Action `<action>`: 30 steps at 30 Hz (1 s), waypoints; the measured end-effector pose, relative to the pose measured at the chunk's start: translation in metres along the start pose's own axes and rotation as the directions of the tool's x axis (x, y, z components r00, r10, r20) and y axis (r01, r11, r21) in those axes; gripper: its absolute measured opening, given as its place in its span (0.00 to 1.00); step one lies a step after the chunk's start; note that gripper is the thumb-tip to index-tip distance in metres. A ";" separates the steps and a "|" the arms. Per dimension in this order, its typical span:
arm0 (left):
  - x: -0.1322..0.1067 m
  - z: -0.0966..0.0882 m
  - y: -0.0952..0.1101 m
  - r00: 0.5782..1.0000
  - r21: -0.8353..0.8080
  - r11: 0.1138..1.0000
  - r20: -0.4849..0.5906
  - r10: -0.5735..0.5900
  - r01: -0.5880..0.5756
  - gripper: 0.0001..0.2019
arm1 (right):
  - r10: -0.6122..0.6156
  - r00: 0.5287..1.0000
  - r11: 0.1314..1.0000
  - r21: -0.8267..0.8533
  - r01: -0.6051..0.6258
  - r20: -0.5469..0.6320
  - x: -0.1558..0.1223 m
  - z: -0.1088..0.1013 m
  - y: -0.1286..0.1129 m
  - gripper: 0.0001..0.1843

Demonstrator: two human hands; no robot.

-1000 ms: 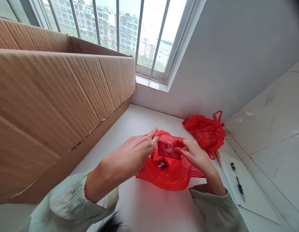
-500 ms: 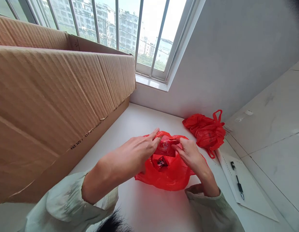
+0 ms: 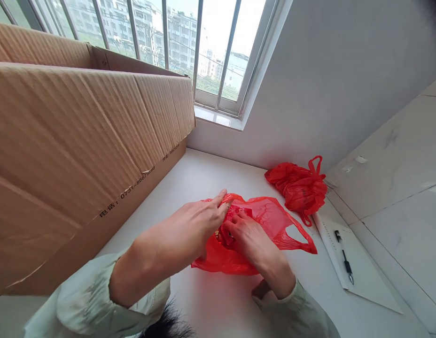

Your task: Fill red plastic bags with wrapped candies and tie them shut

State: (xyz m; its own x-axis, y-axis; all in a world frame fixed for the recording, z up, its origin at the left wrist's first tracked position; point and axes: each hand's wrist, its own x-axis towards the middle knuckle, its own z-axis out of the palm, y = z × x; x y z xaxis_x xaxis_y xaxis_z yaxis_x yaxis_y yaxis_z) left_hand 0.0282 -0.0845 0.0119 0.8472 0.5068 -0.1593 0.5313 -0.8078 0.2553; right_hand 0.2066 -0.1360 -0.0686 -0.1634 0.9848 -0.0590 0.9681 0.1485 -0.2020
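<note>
- L hand (image 3: 190,225): reaches in from the left, fingers mostly straight, tips on the far rim of the red bag (image 3: 274,220). Thumb is hidden under the hand, so can't tell if it pinches the plastic.
- R hand (image 3: 248,237): back facing up, pushed into the bag's mouth, fingers curled down and clasped on a red packet (image 3: 240,211) inside.
- Red packet: only its top edge shows between the two hands; the rest is covered by fingers and plastic.
- Red bag: lies crumpled in the mid part of the white surface (image 3: 211,173), closer to the near edge. One handle loop is spread out to the right.
- 2nd red bag (image 3: 299,188): bunched up w/ knotted handles at the far right corner, against the wall, apart from the first bag.
- Cardboard box (image 3: 80,141): big, flap up, runs along the surface's left edge, printed no. on its side.
- Paper sheet (image 3: 359,281): at the right edge, just beside the 2nd bag, w/ a pen (image 3: 344,259) lying on it.
- Window (image 3: 204,47): above the far edge, buildings outside.
</note>
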 end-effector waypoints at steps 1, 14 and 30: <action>0.001 -0.002 0.002 0.999 -0.001 1.000 0.042 -0.024 0.024 0.40 | 0.005 1.000 1.000 -0.002 -0.005 -0.003 0.003 0.004 0.002 0.09; 0.001 -0.005 0.001 0.994 0.026 0.998 0.091 -0.065 0.063 0.40 | 0.043 0.999 0.790 0.611 -0.047 0.021 0.005 -0.018 0.045 0.20; -0.001 -0.014 0.008 0.992 -0.013 0.998 0.116 -0.053 0.055 0.43 | 0.202 0.976 0.969 0.160 -0.188 -0.079 0.005 -0.010 0.015 0.14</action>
State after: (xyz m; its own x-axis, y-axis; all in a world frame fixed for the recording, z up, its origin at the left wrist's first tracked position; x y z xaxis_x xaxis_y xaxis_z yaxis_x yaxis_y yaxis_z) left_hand 0.0321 -0.0874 0.0274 0.8122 0.5106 -0.2821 0.5769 -0.7749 0.2583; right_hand 0.2225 -0.1277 -0.0617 0.0511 0.9985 -0.0210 0.9385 -0.0552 -0.3407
